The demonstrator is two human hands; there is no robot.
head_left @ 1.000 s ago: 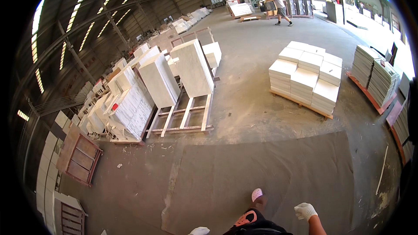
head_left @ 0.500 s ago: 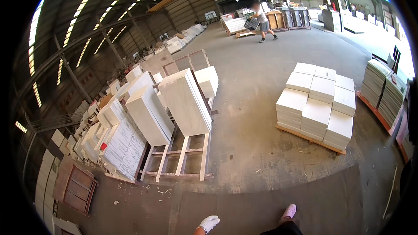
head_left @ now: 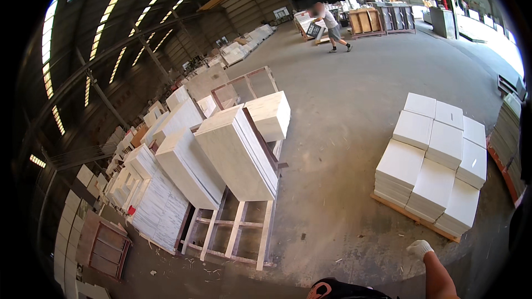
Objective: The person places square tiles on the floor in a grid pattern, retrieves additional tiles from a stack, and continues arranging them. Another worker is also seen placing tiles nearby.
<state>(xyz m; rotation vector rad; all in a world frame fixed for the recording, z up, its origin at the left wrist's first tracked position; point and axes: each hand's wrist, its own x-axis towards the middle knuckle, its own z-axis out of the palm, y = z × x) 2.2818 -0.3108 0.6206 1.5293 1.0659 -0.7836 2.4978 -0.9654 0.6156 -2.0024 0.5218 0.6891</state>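
Note:
My right hand (head_left: pixel 419 249), in a white work glove, hangs near the low front of a pallet stack of white slabs (head_left: pixel 402 165). It does not touch the stack, and nothing shows in its loosely bent, part-open fingers. My bare right forearm comes up from the lower edge. Below the picture's lower edge, my left hand is out of sight. Ahead on the left, thick bundles of pale marble slabs (head_left: pixel 233 152) lean on a wooden rack (head_left: pixel 236 230).
A wooden pallet (head_left: pixel 413 217) carries the white stack. Brown wooden frames (head_left: pixel 105 246) stand at the lower left. More slabs (head_left: pixel 507 138) stand at the right rim. Far off, a person (head_left: pixel 332 27) leans toward a dark crate beside wooden cabinets (head_left: pixel 366 21). Grey concrete floor (head_left: pixel 332 116) runs between the stacks.
The racks and pallet appear nearer and lower as I move forward. My gloved left hand and the pink shoe have left the view, and my right hand has swung in.

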